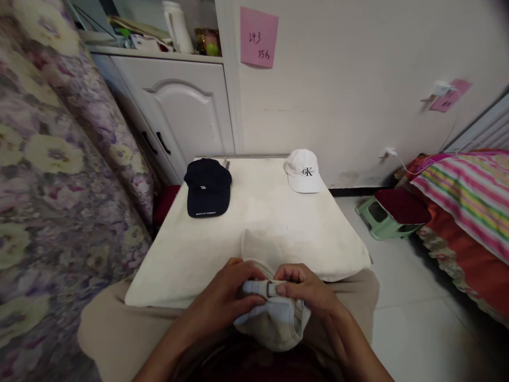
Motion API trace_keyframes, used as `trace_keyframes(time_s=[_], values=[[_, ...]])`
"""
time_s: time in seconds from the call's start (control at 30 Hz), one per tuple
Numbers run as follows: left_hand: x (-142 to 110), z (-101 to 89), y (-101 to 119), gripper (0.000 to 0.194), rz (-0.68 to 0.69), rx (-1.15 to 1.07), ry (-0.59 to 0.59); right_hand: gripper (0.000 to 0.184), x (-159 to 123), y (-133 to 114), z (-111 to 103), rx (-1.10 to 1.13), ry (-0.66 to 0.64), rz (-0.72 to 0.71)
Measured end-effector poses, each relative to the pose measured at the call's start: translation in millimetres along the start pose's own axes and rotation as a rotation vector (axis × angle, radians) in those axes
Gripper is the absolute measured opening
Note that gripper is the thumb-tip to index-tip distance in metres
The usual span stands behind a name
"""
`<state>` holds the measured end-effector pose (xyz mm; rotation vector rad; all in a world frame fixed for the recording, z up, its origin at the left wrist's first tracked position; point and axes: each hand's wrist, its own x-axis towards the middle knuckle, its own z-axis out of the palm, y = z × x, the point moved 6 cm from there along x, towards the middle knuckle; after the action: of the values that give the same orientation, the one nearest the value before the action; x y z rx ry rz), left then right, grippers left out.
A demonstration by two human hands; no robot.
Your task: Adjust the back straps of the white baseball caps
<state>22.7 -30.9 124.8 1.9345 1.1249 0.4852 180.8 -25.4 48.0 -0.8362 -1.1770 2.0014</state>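
A pale grey baseball cap is held over my lap at the table's near edge, its brim pointing away from me. My left hand grips the cap's back strap from the left, thumb below and fingers above. From the right, my right hand pinches the strap's end beside a small metal buckle. Farther off, a navy cap lies on the left of the white-covered table. A white cap with black letters rests at the back right.
A floral curtain hangs close on the left. Behind the table stand a white cabinet and a wall with a pink note. To the right are a green stool with a red top and a bed with a striped cover.
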Motion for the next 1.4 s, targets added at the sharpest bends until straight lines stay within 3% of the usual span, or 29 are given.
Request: trace_keyframes(time_s=[0.23,0.47,0.6,0.77,0.9,1.03,1.27,1.4], values=[[-2.5,1.5,-3.0,0.012,-0.027,-0.023,-0.024,0.031,1.0,-6.9,7.3,-0.094,-0.016,0.045],[-0.5,-2.7,2.5,0.014,0.006,0.077,-0.04,0.03,0.8,-21.3,9.4,-0.328,0.018,-0.037],[0.8,-0.1,3.3,0.015,0.032,0.095,-0.048,0.03,0.6,-22.0,10.6,-0.345,0.061,-0.041],[8.3,2.2,6.3,0.019,0.043,0.072,-0.062,0.031,-1.1,-34.5,16.6,-0.409,0.026,-0.082],[11.9,2.5,1.6,0.024,-0.039,-0.102,-0.107,0.04,-6.0,-47.1,12.7,-0.444,-0.022,-0.113],[8.6,-4.8,-0.3,0.032,-0.107,-0.352,-0.144,0.037,-12.6,-48.5,3.9,-0.322,-0.114,-0.068],[9.2,-17.3,29.1,0.032,-0.049,-0.485,-0.328,0.031,-15.3,-79.6,1.1,-0.237,-0.069,-0.121],[11.6,-21.2,37.9,0.03,-0.05,-0.6,-0.403,0.03,-13.8,-95.4,1.3,-0.217,-0.153,-0.141]])
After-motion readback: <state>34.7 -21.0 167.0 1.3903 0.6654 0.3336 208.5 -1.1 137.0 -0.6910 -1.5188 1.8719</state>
